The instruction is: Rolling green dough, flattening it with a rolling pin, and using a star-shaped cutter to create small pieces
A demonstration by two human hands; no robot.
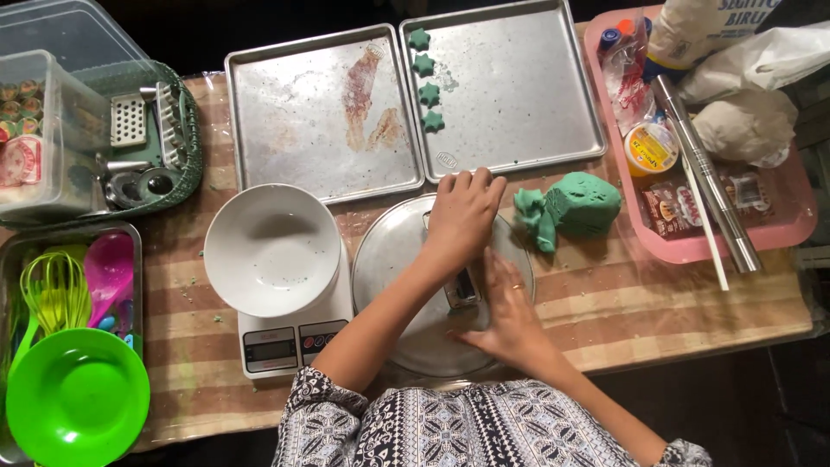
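1. Dough, a green, soft, matte lump with a pulled-off strip hanging at its near-left side, sits just right of the round metal plate on the striped tablecloth.
2. That plate is a smooth, dull-grey disc; a small metal tool, shiny and boxy, lies on it between the two hands.
3. Beyond the plate stand two square, rimmed baking trays: the left one is smeared with a reddish stain, and the right one carries four small green star shapes in a column along its left edge.
4. Left of the plate, a white, glossy bowl rests on a white kitchen scale.
5. One hand crosses over the plate's far rim, palm down, fingers pressed together and curled; what they press I cannot tell.
6. The other hand, wearing a ring, lies flat on the plate's near-right part, fingers close together, just beside the tool.
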